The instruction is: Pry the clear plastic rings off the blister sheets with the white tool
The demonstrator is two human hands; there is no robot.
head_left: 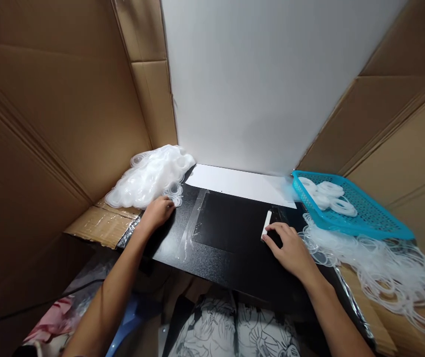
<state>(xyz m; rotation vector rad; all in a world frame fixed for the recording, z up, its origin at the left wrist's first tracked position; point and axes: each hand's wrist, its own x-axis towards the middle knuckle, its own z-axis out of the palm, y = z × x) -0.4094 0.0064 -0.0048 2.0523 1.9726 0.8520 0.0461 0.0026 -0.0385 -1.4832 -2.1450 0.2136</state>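
On the left side of the black table, my left hand [157,213] has its fingers curled at the near edge of a heap of translucent plastic rings [149,176]. Its fingertips touch the outermost rings, but what lies between them is hidden. Over to the right, my right hand [286,245] pinches the lower end of a slim white stick [267,222] between thumb and fingers. The stick is tilted slightly and is close to the dark tabletop [227,223]. I cannot make out what kind of tool it is.
A blue perforated basket [376,210] at the right holds several white rings. Loose, thin translucent ring scraps [376,263] spread below it. White paper [234,183] lies along the back edge. Cardboard walls [67,109] and a white panel [264,84] enclose the table.
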